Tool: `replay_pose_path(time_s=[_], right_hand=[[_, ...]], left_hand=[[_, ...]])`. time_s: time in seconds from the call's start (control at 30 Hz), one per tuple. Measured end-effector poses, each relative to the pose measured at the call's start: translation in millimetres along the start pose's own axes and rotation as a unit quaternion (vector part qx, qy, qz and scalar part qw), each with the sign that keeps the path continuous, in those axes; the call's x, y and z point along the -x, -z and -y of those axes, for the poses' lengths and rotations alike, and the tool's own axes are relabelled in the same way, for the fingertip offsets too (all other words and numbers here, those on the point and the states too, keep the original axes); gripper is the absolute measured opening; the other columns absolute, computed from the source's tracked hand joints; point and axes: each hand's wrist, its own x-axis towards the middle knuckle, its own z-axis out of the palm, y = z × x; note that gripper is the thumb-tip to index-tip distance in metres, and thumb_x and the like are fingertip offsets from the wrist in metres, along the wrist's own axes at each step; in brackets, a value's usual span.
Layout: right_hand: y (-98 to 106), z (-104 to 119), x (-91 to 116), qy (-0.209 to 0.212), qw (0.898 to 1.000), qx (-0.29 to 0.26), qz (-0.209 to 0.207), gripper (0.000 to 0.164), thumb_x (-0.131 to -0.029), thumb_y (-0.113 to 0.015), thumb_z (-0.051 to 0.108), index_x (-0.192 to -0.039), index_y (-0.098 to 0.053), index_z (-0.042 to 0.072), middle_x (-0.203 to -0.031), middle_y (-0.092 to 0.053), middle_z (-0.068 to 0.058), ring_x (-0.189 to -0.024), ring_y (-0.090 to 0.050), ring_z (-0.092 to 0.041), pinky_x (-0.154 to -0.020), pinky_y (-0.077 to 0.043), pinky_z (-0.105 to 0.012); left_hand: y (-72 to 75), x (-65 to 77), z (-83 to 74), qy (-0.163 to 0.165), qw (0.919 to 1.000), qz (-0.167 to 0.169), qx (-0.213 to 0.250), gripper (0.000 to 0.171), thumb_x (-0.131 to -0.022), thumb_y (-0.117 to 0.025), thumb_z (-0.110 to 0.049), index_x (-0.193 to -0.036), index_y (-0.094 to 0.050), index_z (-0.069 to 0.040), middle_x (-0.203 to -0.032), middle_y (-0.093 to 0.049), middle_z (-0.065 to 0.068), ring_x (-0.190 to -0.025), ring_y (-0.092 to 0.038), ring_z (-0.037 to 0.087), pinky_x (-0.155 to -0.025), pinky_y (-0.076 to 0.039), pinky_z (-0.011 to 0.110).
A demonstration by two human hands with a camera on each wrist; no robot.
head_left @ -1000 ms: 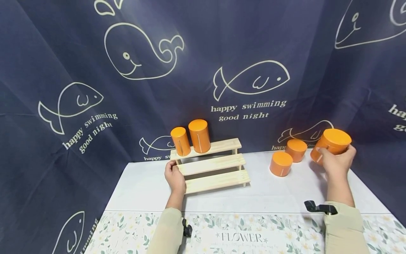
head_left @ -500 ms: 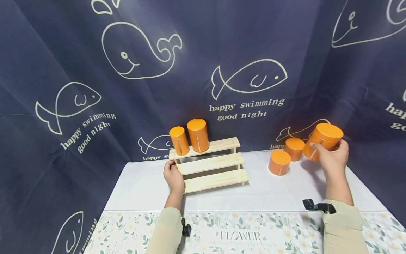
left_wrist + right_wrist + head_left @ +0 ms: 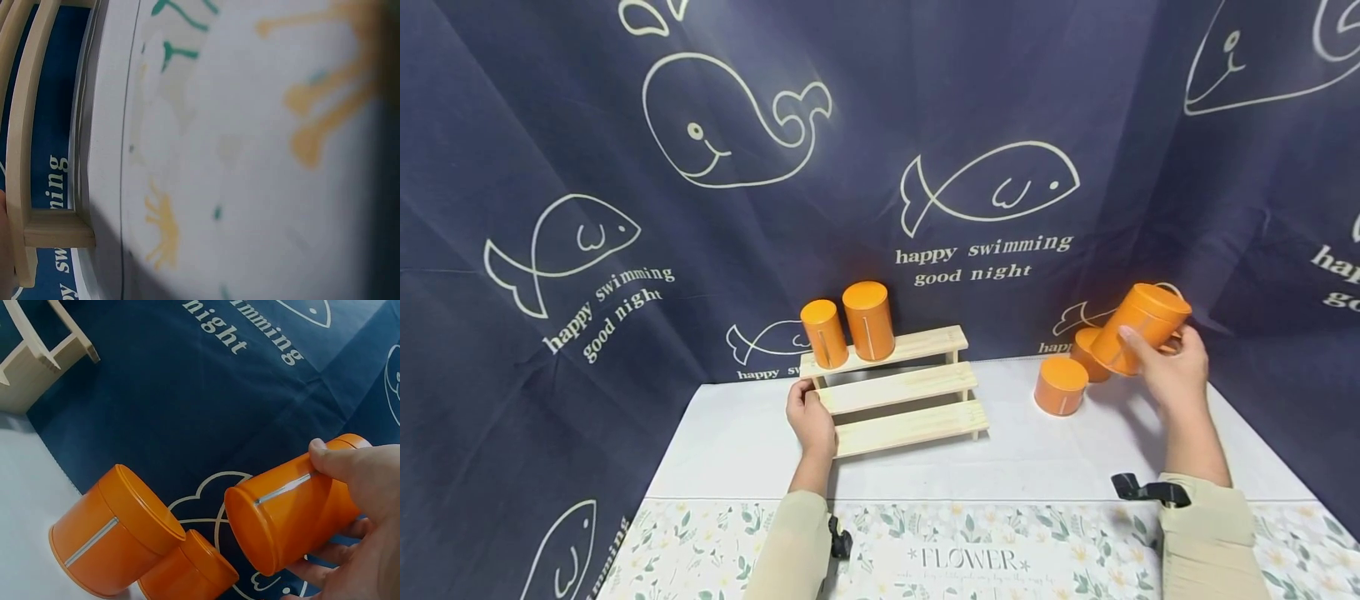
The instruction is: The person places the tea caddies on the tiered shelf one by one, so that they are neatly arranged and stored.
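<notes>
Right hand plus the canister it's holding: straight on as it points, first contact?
Probably the navy curtain beyond the right hand and its held canister. The partly hidden short canister sits just left of that line; depth is unclear, so it could get brushed.

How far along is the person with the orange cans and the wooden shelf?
Partway, it looks like. Done: a narrow can and a wider can stand on the top step of the shelf. In hand: the right hand grips a tilted can, and the left hand holds the shelf's left end. Probably left: the front short can and the back short can, on the table.
</notes>
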Motion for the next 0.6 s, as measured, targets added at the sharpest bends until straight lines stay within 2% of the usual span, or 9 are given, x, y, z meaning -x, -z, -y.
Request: replay_pose_path(time_s=[0.13, 0.27, 0.47, 0.6], right_hand=[[-3.7, -0.3, 3.4, 0.020, 1.000, -0.018, 0.013, 0.068, -0.094, -0.077, 0.042, -0.151, -0.047, 0.019, -0.103, -0.051, 0.024, -0.088, -0.053, 0.009, -0.067, -0.051, -0.007], [-6.5, 1.2, 6.6, 0.054, 0.998, -0.021, 0.025, 0.048, -0.096, -0.075, 0.042, -0.136, -0.054, 0.028, -0.099, -0.054, 0.026, -0.085, -0.057, 0.011, -0.068, -0.051, -0.007], [-14.3, 4.7, 12.7, 0.119, 0.992, -0.009, 0.049, 0.042, -0.099, -0.072, 0.041, -0.136, -0.056, 0.028, -0.101, -0.056, 0.031, -0.092, -0.056, 0.015, -0.078, -0.046, -0.003], [-20.6, 5.3, 14.7, 0.136, 0.989, -0.015, 0.060, 0.037, -0.099, -0.073, 0.036, -0.132, -0.058, 0.027, -0.097, -0.059, 0.031, -0.090, -0.058, 0.013, -0.074, -0.049, -0.005]], left_hand=[[0.2, 0.3, 1.4, 0.004, 1.0000, 0.001, 0.001, 0.027, -0.100, -0.039, 0.006, -0.115, -0.061, 0.014, -0.126, -0.064, 0.030, -0.118, -0.060, 0.031, -0.094, -0.047, 0.022], [0.6, -0.3, 1.9, 0.007, 0.9999, 0.008, 0.001, 0.027, -0.101, -0.039, 0.005, -0.116, -0.059, 0.014, -0.126, -0.063, 0.030, -0.120, -0.060, 0.034, -0.096, -0.048, 0.026], [1.7, -0.1, -0.7, 0.011, 0.9998, 0.017, 0.006, 0.027, -0.102, -0.038, 0.004, -0.116, -0.059, 0.013, -0.127, -0.064, 0.029, -0.124, -0.061, 0.035, -0.099, -0.049, 0.029], [1.9, -0.5, -1.2, 0.014, 0.9998, 0.017, 0.004, 0.027, -0.102, -0.039, 0.004, -0.117, -0.059, 0.013, -0.128, -0.064, 0.029, -0.125, -0.060, 0.035, -0.101, -0.048, 0.032]])
